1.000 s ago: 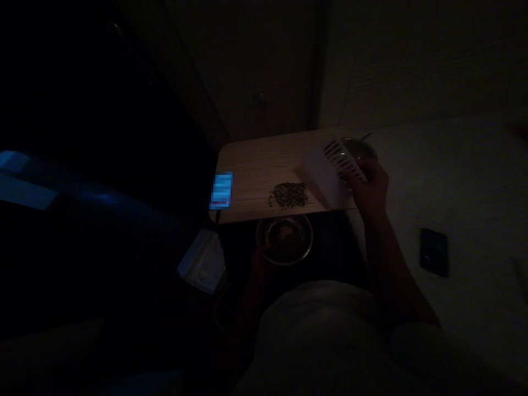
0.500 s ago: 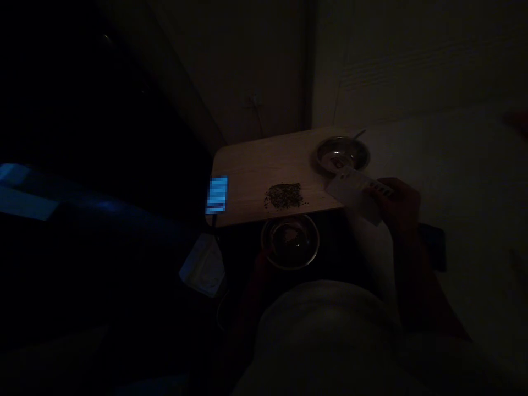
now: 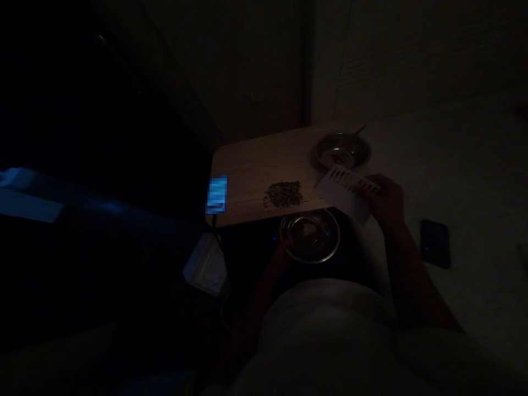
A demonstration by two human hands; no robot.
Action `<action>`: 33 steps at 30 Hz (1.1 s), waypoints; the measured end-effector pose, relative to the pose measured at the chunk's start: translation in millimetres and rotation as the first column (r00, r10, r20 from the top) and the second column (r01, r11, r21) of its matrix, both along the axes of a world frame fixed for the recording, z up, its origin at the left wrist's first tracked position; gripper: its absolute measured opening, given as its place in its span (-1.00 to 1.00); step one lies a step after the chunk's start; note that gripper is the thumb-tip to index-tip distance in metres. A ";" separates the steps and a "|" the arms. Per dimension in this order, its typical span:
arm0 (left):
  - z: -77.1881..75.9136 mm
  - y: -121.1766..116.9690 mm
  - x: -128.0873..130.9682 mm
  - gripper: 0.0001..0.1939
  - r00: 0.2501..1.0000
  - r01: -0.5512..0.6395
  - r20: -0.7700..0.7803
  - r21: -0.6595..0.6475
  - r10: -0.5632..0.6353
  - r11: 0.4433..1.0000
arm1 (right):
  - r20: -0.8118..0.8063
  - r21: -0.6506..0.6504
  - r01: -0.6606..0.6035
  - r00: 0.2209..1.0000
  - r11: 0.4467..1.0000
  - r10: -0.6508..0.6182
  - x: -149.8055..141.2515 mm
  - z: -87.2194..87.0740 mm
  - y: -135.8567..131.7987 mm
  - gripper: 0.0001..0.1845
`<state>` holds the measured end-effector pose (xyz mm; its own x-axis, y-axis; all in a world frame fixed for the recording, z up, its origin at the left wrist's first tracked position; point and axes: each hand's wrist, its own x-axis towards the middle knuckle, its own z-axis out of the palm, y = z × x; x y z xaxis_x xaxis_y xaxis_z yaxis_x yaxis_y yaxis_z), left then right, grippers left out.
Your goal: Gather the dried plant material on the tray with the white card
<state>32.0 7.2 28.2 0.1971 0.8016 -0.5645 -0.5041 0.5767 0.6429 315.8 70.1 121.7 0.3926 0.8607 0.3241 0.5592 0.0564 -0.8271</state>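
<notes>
The room is very dark. My right hand [image 3: 385, 199] grips a white card-like scraper [image 3: 344, 187] with a row of slots, held tilted at the right end of a small wooden table [image 3: 256, 165]. A little heap of dark seeds or grains [image 3: 284, 194] lies on the table to the left of the scraper. My left hand [image 3: 282, 254] holds a metal bowl [image 3: 310, 236] by its rim, just below the table's near edge; something lies inside it. A second metal bowl [image 3: 341, 150] stands on the table's far right corner.
A phone with a lit blue screen [image 3: 216, 194] lies at the table's left end. A white box [image 3: 205, 265] with a cable sits lower left. A dark phone [image 3: 435, 243] rests on the pale bed surface [image 3: 466, 181] at right. My knee [image 3: 325, 324] fills the bottom.
My right hand swung the scraper away to the right and lower, then brought it back a little toward the table's end. The bowl in my left hand shifted right along the near edge.
</notes>
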 end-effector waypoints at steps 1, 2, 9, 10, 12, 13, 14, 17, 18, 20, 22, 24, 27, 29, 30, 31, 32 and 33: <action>1.6 0.9 3.4 -0.80 0.998 0.023 0.052 -0.010 -0.022 1.000 | -0.006 -0.002 -0.009 1.000 1.000 0.009 -0.5 0.2 0.4 -0.72; 3.0 1.6 5.9 -0.77 0.996 0.030 0.085 -0.011 -0.029 0.999 | -0.011 -0.002 -0.016 1.000 1.000 0.016 -0.8 0.4 0.7 -0.73; 3.5 1.3 10.4 -0.81 0.997 0.011 0.083 -0.014 -0.009 1.000 | -0.073 -0.030 -0.070 0.995 0.997 0.067 -2.7 -1.7 2.4 -0.73; 3.1 1.5 10.7 -0.81 0.996 0.004 0.087 -0.021 -0.002 1.000 | -0.079 -0.032 -0.077 0.994 0.997 0.074 -3.1 -2.3 2.7 -0.73; 2.9 2.2 10.9 -0.78 0.995 0.008 0.100 -0.032 -0.005 0.999 | -0.094 -0.040 -0.102 0.991 0.994 0.098 -3.8 -3.5 3.3 -0.73; 3.3 2.6 10.6 -0.76 0.994 0.025 0.110 -0.026 -0.022 0.999 | -0.105 -0.040 -0.118 0.988 0.992 0.113 -4.1 -4.2 3.7 -0.74; 4.1 3.0 9.9 -0.72 0.992 0.041 0.119 -0.016 -0.039 0.999 | -0.117 -0.038 -0.135 0.985 0.990 0.130 -4.2 -5.0 4.2 -0.74; 7.0 4.0 7.0 -0.62 0.981 0.119 0.147 0.058 -0.127 0.991 | -0.166 -0.030 -0.159 0.974 0.987 0.152 -3.9 -6.8 5.3 -0.72; 7.9 4.1 5.9 -0.58 0.980 0.125 0.147 0.075 -0.135 0.989 | -0.179 -0.027 -0.163 0.971 0.986 0.156 -3.7 -6.9 5.4 -0.71; 8.7 3.4 3.7 -0.51 0.980 0.127 0.144 0.095 -0.140 0.987 | -0.189 -0.028 -0.177 0.967 0.984 0.169 -3.5 -6.2 4.9 -0.71; 8.3 1.7 1.6 -0.47 0.978 0.135 0.148 0.106 -0.150 0.985 | -0.191 -0.039 -0.191 0.965 0.981 0.181 -3.7 -4.5 3.7 -0.71; 6.6 -0.5 -0.5 -0.46 0.972 0.154 0.158 0.125 -0.173 0.980 | -0.202 -0.053 -0.202 0.961 0.978 0.188 -4.0 -3.0 2.7 -0.70; 2.2 -2.3 -2.0 -0.43 0.968 0.160 0.174 0.133 -0.182 0.978 | -0.229 -0.055 -0.217 0.953 0.975 0.199 -4.1 -2.6 2.2 -0.69; -1.1 -1.7 -1.4 -0.43 0.969 0.151 0.178 0.134 -0.174 0.979 | -0.225 -0.051 -0.224 0.952 0.973 0.207 -4.0 -2.5 2.2 -0.69; -2.7 -1.0 -0.7 -0.44 0.969 0.148 0.179 0.134 -0.171 0.980 | -0.219 -0.053 -0.230 0.952 0.972 0.213 -3.9 -2.1 2.1 -0.70; -4.1 -0.2 0.1 -0.44 0.969 0.144 0.182 0.135 -0.167 0.980 | -0.212 -0.057 -0.235 0.953 0.970 0.218 -3.9 -1.5 1.9 -0.70; -5.4 0.7 0.9 -0.44 0.969 0.139 0.187 0.135 -0.163 0.981 | -0.206 -0.065 -0.239 0.953 0.969 0.221 -4.0 -0.5 1.5 -0.71; -6.6 1.6 1.7 -0.45 0.968 0.136 0.192 0.136 -0.160 0.981 | -0.202 -0.073 -0.241 0.954 0.968 0.222 -4.2 0.6 1.1 -0.71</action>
